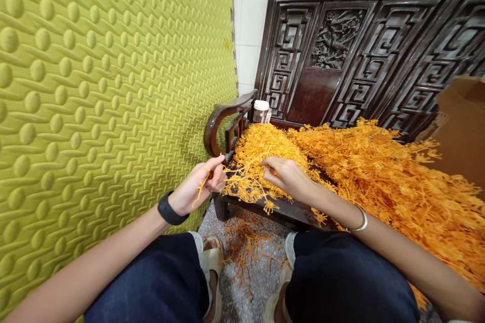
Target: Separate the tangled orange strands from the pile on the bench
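My left hand (202, 181), with a black band on the wrist, is closed around a thin orange branched sprig (231, 181). One bare stem end sticks out on the palm side, and the feathery twigs reach right, over the bench edge. Across from it, my right hand (286, 174) has thumb and forefinger pinched beside the sprig's twigs; what lies between these fingertips is too small to make out. Just behind both hands, a heap of small orange pieces (271, 144) covers the left end of the dark wooden bench (299, 212).
Long orange branches (394, 181) are piled along the bench to the right, near a cardboard box (460, 126). A white-lidded container (261, 111) stands by the armrest (215, 128). Yellow-green padded matting (113, 86) rises at left. Orange scraps (246, 242) litter the floor between my feet.
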The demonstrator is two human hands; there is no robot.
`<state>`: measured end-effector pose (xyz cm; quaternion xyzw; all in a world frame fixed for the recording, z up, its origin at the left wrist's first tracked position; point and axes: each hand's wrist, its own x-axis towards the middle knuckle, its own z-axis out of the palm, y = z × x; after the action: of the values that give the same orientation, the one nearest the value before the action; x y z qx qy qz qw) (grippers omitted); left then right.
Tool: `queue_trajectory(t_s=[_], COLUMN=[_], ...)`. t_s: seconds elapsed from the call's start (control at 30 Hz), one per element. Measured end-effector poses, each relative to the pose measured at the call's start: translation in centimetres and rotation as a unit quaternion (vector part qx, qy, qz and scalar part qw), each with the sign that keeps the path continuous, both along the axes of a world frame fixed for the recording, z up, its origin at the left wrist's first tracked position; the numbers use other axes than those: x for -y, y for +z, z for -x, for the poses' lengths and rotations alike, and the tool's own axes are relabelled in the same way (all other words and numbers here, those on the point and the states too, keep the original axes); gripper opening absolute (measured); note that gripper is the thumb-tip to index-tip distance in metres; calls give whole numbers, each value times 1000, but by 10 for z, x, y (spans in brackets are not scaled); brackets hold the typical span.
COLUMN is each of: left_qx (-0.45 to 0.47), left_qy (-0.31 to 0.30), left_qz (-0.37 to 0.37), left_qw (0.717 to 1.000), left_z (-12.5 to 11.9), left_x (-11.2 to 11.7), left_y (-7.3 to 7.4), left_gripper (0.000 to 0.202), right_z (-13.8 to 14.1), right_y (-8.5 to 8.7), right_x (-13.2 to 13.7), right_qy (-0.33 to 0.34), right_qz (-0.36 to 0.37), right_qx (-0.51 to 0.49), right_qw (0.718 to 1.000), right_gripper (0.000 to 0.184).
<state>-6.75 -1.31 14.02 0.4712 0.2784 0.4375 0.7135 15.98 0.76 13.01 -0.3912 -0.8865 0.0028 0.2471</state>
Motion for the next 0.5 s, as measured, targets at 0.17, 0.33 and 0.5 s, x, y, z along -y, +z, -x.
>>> queue_trajectory(t_s=[0.17, 0.33, 0.5], left_qx=[3, 7, 13], left_qy=[9, 15, 14], left_qz=[3, 2, 4], left_qw=[1000, 1000, 1000], left_z=[-4, -4, -1], left_x=[4, 4, 3], left_y=[5, 6, 4], left_gripper=[49, 50, 49], right_z=[3, 7, 9], right_y=[3, 2, 0], right_x=[1, 0, -1], right_qy=[-30, -55, -77], right_qz=[6, 13, -18], right_qx=[-18, -24, 18], right_qw=[999, 998, 997], right_gripper=[16, 15, 15])
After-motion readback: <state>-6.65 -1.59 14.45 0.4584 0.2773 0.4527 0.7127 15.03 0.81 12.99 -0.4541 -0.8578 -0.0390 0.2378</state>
